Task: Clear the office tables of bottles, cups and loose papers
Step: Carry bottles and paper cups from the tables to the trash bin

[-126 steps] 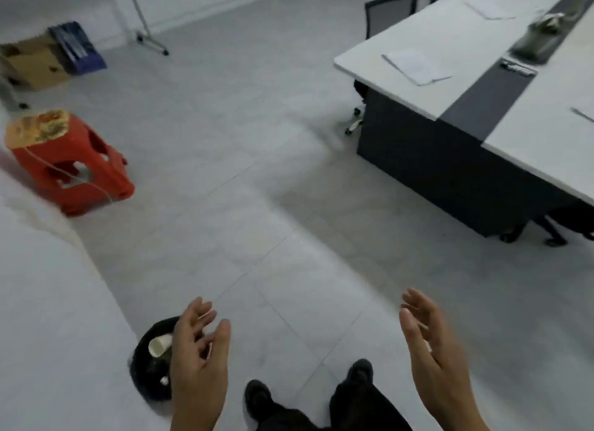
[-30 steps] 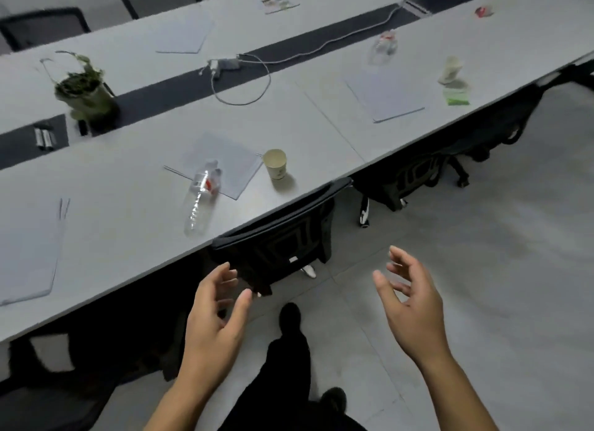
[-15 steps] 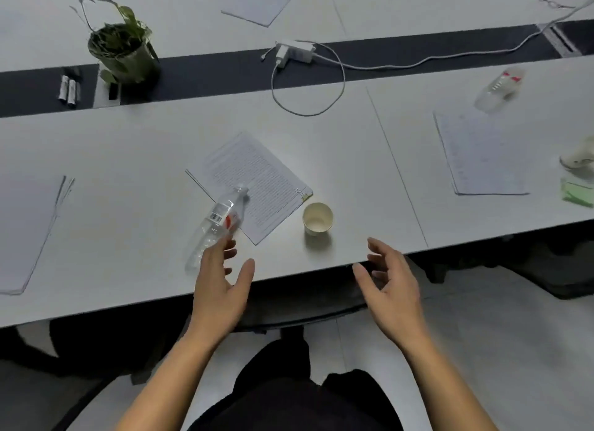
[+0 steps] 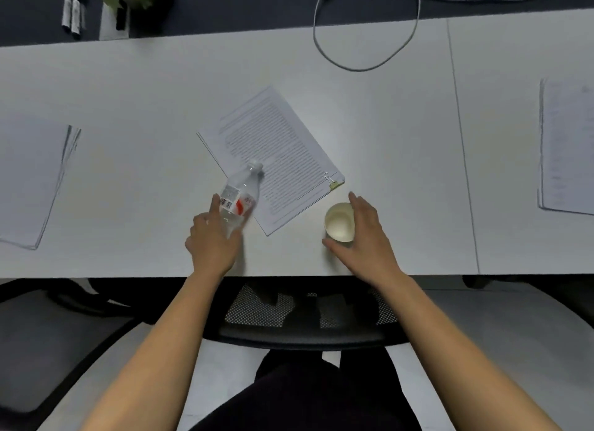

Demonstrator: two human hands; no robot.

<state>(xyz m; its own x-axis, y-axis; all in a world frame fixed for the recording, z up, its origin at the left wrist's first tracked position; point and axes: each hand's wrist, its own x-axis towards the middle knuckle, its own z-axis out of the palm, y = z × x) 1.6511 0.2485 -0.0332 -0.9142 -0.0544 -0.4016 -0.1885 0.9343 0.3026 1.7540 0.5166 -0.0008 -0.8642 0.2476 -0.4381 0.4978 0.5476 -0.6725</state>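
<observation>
Worktop: white worktop is seen from above, with a dark strip along its far edge and a mesh chair tucked under its near edge.
Bottle: a clear bottle is found close to the near edge, lying aslant, its cap end resting over the left edge of the clipped papers.
Cup: a paper cup is stood upright, mouth up, just beside the papers' near right corner with the clip.
Other papers: one stack is left toward the left edge, another toward the right edge.
Left hand: the left hand is wrapped about the bottle's lower half, forefinger along one side, thumb on the other.
Right hand: the right hand is curved round the cup, forefinger past its far side, thumb at its near side.
Arm pose: both forearms are stretched forward over the chair back, wrists low above the worktop's near edge.
Step in hand: bottle and cup are judged to be picked up together.
Doing it well: the cup should be squeezed lightly and kept level, since its contents cannot be made out. The bottle should be raised clear of the papers so that no sheets are dragged.
</observation>
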